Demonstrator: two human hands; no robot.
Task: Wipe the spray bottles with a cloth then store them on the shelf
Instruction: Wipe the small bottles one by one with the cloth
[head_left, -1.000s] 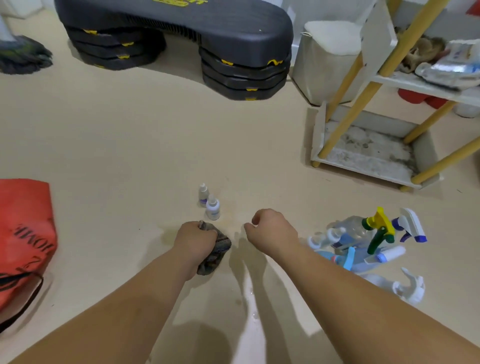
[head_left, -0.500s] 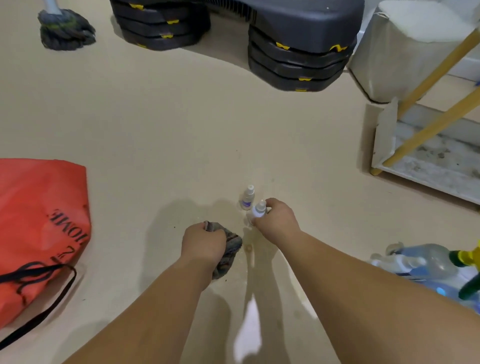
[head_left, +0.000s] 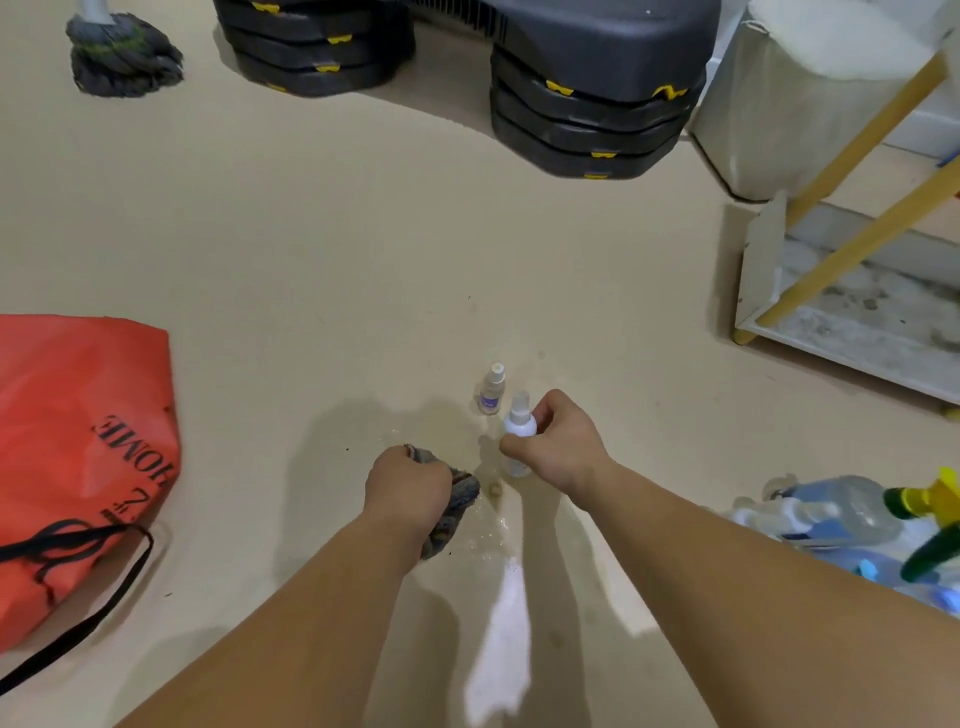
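Right hand grips small white bottle beside second bottle; left hand clutches bunched cloth on floor.

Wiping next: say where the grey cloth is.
Head view, lower centre: the grey crumpled cloth, gripped in the left hand, just left of the small white spray bottle.

A small white spray bottle sits near-upright, pinched in the right hand (whether its base touches the floor cannot be told). Just beyond it, a purple-labelled bottle stands upright. The grey cloth is bunched in the left hand. Larger trigger bottles lie heaped at the right edge, near the white shelf.
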